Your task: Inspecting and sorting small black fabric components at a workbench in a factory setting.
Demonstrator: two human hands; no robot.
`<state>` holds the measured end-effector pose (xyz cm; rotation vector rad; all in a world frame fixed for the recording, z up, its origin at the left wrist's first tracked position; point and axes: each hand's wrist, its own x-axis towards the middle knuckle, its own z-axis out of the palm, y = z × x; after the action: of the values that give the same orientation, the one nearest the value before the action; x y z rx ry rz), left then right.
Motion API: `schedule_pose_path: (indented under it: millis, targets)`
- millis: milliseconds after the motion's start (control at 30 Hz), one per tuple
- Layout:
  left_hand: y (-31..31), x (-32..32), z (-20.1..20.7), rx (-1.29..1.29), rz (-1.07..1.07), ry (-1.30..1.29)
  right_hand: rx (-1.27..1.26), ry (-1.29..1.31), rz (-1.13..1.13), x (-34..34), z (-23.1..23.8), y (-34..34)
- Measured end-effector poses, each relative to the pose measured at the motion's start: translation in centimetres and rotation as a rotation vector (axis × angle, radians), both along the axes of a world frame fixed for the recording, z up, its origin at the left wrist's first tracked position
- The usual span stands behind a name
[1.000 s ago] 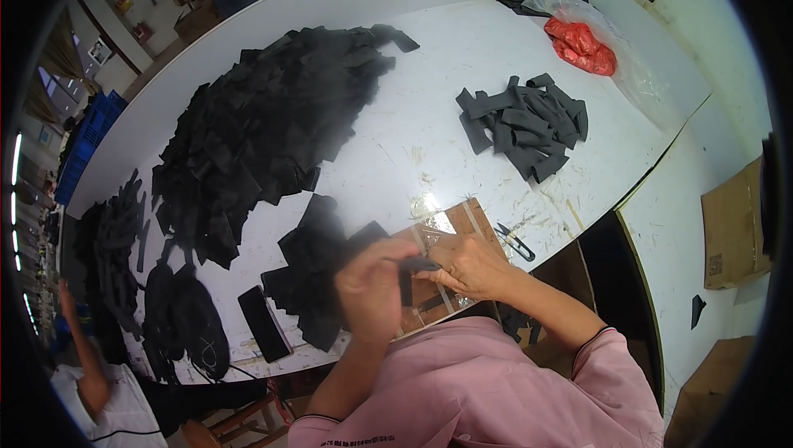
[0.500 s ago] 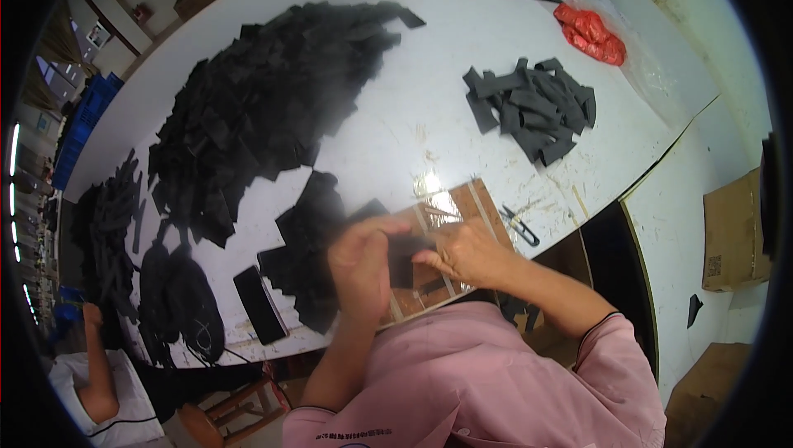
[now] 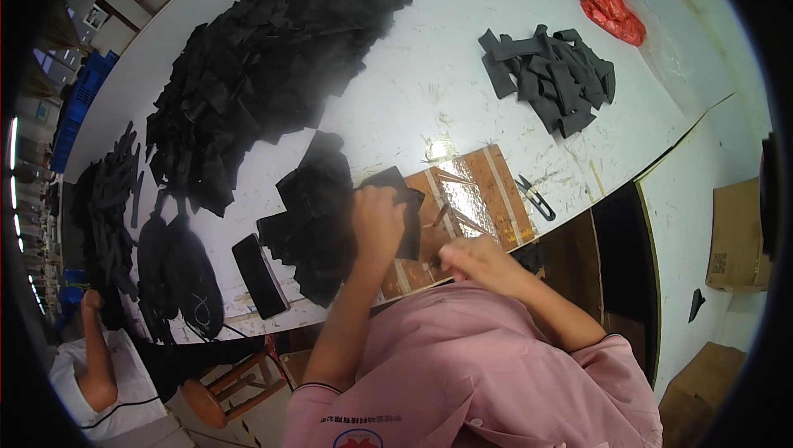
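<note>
My left hand (image 3: 378, 221) is closed on a black fabric piece (image 3: 406, 215) at the right side of a small heap of black fabric pieces (image 3: 310, 208). That piece overlaps the left part of a brown wooden board (image 3: 487, 180) with pale strips and a shiny taped patch. My right hand (image 3: 483, 265) is curled over the board's near edge, close to my body. Its fingertips are pressed together, and anything between them is too hidden to name. Thread snips (image 3: 537, 199) with dark handles lie just right of the board.
A large black fabric pile (image 3: 256, 68) spreads over the white table (image 3: 405, 109). Dark grey fabric strips (image 3: 553, 76) lie at the right, below a red bag (image 3: 610, 12). A black phone (image 3: 258, 274) rests at the near left edge. A wooden stool (image 3: 223, 394) and another person's arm (image 3: 97, 357) are at lower left.
My hands have separated: the left has moved with the black piece onto the small heap, the right down toward the board's near edge. The whole view has shifted slightly.
</note>
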<state>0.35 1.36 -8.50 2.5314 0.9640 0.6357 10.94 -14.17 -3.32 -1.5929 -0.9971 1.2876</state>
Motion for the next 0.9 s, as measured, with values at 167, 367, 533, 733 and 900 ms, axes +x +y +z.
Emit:
schedule_pose_path:
  millis: [167,367,533,733,900]
  targets:
    - [1.1,-0.6,0.1,0.046,-0.055,-0.237,-0.039,-0.294,0.116,-2.4,-2.1,0.7]
    - [-0.9,-3.2,3.6,-1.236,0.277,-1.153,0.179,0.003,-0.23,-5.2,-2.6,2.8]
    - [-3.6,-5.1,3.2,-1.605,0.215,-1.319,0.382,0.402,-0.518,-7.0,-0.4,5.1]
    - [-5.7,-5.4,3.5,-0.956,0.533,-0.88,0.523,-0.551,-0.397,-5.7,-0.6,5.4]
    - [-5.9,-5.6,7.1,-0.891,0.134,-0.851,0.555,-0.894,-0.337,-5.4,-0.5,4.9]
